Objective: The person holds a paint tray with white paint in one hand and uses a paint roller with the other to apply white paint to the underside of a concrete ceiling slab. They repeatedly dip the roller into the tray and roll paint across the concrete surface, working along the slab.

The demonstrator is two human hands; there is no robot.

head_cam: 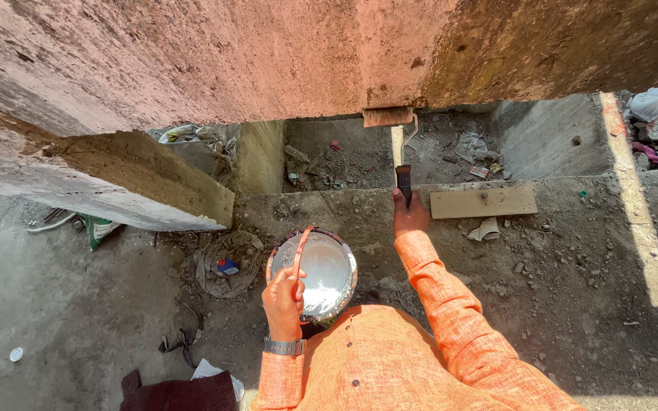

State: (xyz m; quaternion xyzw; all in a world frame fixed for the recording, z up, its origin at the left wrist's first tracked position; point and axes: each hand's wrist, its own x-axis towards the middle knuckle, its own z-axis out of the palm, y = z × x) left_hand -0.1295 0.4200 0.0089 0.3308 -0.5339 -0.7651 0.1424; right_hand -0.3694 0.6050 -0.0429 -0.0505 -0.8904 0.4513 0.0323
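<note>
- A pink plastered wall (pixel 215 53) filled the upper part of the frame, its lower edge ending above a sunken, rubble-strewn recess at upper centre.
- The dusty concrete floor (pixel 55 304) spread across the lower left, with a low concrete ledge (pixel 138 183) slanting across the left of the frame.
- An orange sleeve (pixel 458 320) ran from the bottom centre up toward the middle.
- A round paint bucket (pixel 321 274), holding white liquid, hung at centre frame just left of that sleeve.
- A flat wooden plank (pixel 483 202) lay on the ground right of centre.
- The paint roller (pixel 388 116) pressed against the wall's lower edge at upper centre, its dark handle (pixel 404 183) pointing down.
- The left hand (pixel 285 301), a watch on its wrist, was closed around the bucket's orange bail handle (pixel 301 247).
- The right hand (pixel 410 217) was wrapped around the lower end of the roller's handle, holding it upright.
- A small white cap (pixel 16 354) lay on the floor at lower left.
</note>
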